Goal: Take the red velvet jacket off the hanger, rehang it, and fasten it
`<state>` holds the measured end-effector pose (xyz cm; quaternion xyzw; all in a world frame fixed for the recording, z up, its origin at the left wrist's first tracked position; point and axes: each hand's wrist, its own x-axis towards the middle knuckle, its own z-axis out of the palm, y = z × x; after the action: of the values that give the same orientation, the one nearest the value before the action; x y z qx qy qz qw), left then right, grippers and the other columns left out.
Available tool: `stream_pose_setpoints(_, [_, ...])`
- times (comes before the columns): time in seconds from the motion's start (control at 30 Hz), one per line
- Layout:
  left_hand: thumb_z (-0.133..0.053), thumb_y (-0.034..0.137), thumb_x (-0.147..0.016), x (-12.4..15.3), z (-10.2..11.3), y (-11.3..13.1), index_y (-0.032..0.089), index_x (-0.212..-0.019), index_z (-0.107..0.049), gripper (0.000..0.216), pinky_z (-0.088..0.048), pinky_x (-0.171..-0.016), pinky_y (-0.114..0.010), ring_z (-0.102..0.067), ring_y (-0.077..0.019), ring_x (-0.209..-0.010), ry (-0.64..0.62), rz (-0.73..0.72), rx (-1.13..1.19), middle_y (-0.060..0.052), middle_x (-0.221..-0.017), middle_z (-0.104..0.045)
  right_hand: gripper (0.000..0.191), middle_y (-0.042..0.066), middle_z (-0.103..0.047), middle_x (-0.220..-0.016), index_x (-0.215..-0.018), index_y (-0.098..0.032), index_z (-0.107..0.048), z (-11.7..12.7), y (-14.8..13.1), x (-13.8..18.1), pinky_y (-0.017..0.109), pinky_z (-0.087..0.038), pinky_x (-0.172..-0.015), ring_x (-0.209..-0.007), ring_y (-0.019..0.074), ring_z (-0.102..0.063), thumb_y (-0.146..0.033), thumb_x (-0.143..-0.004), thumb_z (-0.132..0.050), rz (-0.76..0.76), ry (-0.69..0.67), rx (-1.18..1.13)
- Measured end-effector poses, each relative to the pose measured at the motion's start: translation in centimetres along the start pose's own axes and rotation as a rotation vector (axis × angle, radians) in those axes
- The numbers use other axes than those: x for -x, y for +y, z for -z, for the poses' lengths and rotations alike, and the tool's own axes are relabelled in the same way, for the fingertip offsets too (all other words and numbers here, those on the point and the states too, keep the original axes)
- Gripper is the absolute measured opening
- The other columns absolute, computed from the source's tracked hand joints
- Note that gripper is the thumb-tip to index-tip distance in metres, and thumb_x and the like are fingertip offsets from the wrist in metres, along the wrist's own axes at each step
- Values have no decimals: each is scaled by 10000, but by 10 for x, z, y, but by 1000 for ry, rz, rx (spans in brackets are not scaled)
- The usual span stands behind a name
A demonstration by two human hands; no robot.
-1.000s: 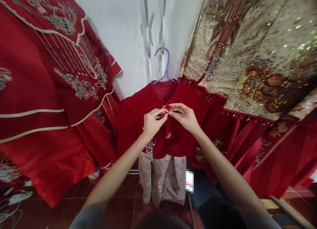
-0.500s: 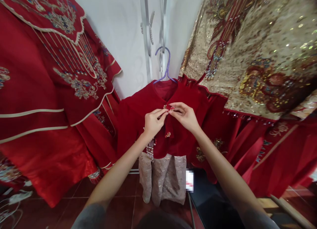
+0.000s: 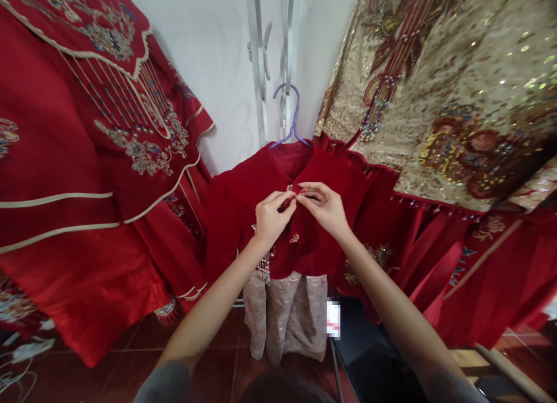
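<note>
A dark red velvet jacket (image 3: 243,185) hangs on a purple hanger (image 3: 296,110) in front of me. My left hand (image 3: 275,216) pinches at the jacket's front edge, thumb and forefinger close together. From the other side my right hand (image 3: 324,205) holds a small jewelled button (image 3: 303,192) between thumb and fingers. The fingertips of both hands nearly meet, and they hide part of the fastening. One ornate button (image 3: 289,187) shows just above them, and another lower button (image 3: 295,238) sits below. A beaded tassel (image 3: 264,266) dangles beside my left wrist.
A red embroidered robe (image 3: 87,171) hangs at the left. Gold sequined cloth (image 3: 435,101) fills the right, above red skirts (image 3: 487,275). Pale shimmering fabric (image 3: 285,316) hangs below the jacket. A black surface (image 3: 374,356) stands at lower right; white cables (image 3: 17,368) lie at lower left.
My left thumb has shifted slightly down, away from the forefinger tip. Both hands otherwise stay at the same spot on the jacket's front.
</note>
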<state>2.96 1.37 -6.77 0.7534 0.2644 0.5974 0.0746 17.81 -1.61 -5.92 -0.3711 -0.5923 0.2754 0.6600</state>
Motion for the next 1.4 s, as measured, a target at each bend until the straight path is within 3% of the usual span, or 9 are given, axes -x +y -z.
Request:
stream_pose_setpoints(0.2, [-622,245,-877,0,2,-2,214,-993,-729,161,-551,-818,-291,-660,-158,-889,23,-49,-50,-56,-951,-693,345,53,-691,-1060,-1011,-227,-651,-4,-2,2,358,-559,-921,-966,174,-654,-400,-733,-757,4,46,14])
stream_pose_setpoints(0.47, [-660,237,-841,0,3,9,189,-972,-727,156,-618,-757,-265,-703,-134,-808,-32,124,147,-46,-955,-732,295,36,-680,-1077,-1013,-237,-657,0,1,1,344,-556,-924,-982,165,-655,-335,-752,-755,44,7,14])
stream_pose_setpoints(0.73, [-688,234,-812,-3,3,8,178,-944,-730,149,-624,-750,-258,-715,-135,-816,-52,173,261,-48,-949,-739,367,32,-672,-1015,-1012,-243,-630,6,-4,-1,340,-550,-912,-923,161,-658,-374,-708,-788,33,-1,34])
stream_pose_setpoints(1.03, [-642,236,-852,-6,4,5,184,-940,-736,139,-626,-724,-261,-718,-147,-815,-79,139,229,-51,-944,-748,398,33,-676,-968,-1029,-237,-641,6,-2,-2,347,-553,-903,-913,166,-658,-384,-692,-793,10,12,51])
stream_pose_setpoints(1.23, [-603,247,-890,-7,5,4,206,-945,-742,155,-615,-742,-280,-717,-164,-831,-89,42,114,-51,-950,-754,422,32,-677,-947,-1055,-230,-649,3,-2,-2,343,-553,-895,-890,160,-654,-380,-688,-791,-5,51,17])
stream_pose_setpoints(1.4, [-574,257,-907,-3,0,7,208,-979,-734,182,-603,-773,-282,-705,-170,-872,-35,62,95,-61,-992,-734,430,34,-687,-933,-1049,-224,-657,3,-3,-2,347,-546,-899,-879,163,-654,-390,-678,-796,8,55,25])
